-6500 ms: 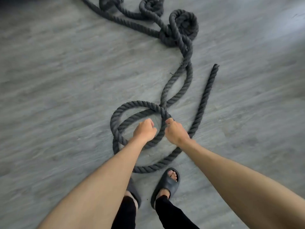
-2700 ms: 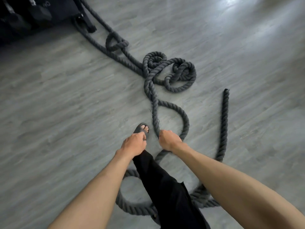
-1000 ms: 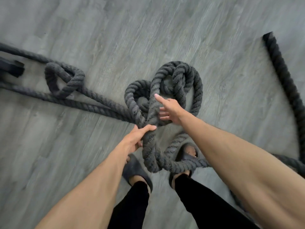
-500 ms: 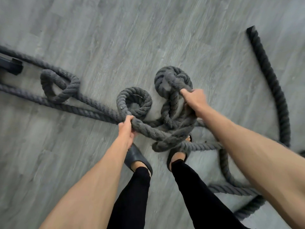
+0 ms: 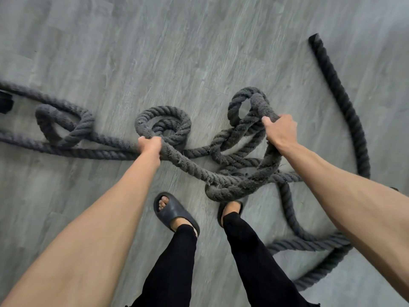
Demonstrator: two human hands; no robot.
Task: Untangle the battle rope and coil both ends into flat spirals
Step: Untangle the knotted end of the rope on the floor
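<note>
The rope [image 5: 221,173] lies on the grey floor [image 5: 155,41], still tangled. At far left two strands run in from the frame edge, with one twisted loop [image 5: 64,127] across them. Right of it sits a small round loop [image 5: 163,125].

The left hand [image 5: 150,147] is closed in a full fist around a strand just at the near edge of that round loop. From this grip the strand runs right and nearer, into the main knot [image 5: 232,185] above the feet [image 5: 174,213].

The right hand [image 5: 280,131] is closed over a raised bight, lifting it clear of the floor; several strands cross beneath it. The two hands are well apart, which suggests the knot is being pulled open.

At far right one free end [image 5: 314,39] lies loose, its strand curving near and back under the right arm.

Judged progress: early. One end is free, but at least three loops remain. The second end is not visible. No flat spiral has been started.
</note>
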